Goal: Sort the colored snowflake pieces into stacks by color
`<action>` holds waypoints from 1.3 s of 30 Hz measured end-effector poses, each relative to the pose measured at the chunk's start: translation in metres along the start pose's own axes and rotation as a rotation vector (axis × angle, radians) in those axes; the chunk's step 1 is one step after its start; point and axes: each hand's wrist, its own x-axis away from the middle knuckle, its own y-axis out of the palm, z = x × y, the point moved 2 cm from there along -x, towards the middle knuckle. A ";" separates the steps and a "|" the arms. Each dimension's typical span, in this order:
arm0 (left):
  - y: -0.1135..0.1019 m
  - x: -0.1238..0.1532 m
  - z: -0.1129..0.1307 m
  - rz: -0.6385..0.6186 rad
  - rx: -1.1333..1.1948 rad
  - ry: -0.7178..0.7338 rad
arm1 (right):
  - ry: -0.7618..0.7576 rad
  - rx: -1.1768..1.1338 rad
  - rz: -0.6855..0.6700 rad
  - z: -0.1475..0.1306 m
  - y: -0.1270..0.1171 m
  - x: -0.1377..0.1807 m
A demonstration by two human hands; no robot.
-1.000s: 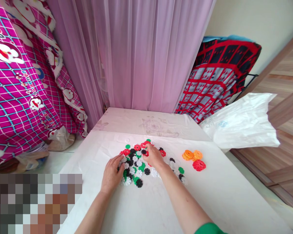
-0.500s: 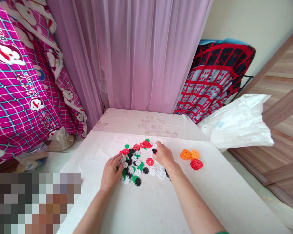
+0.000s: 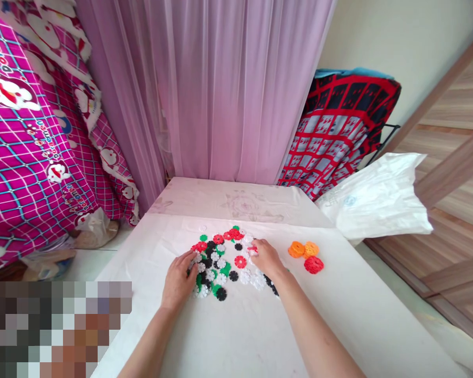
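Left hand [image 3: 177,281] lies flat and open on the pile's [image 3: 220,262] left edge, holding nothing. Right hand [image 3: 266,258] curls over a red disc [image 3: 252,249] at the pile's right edge; gripped or not, I can't tell. Best pinch its rim lightly, I'd say, left pinning the pile.

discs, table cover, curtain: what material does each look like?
Discs: likely moulded plastic, slightly glossy; flat saturated colours and crisp notched edges. Table cover: looks like thin white plastic sheet, with faint sheen and creases; could be coated cloth. Curtain: sheer fabric, matte; light passes through it and it hangs in soft vertical folds.
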 end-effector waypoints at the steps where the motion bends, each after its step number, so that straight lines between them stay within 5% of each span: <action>1: 0.000 0.000 -0.001 0.002 -0.001 0.003 | 0.006 0.002 -0.004 0.001 -0.001 0.002; 39: 0.001 0.000 -0.002 -0.004 -0.016 0.000 | -0.149 0.085 -0.051 -0.026 -0.019 0.019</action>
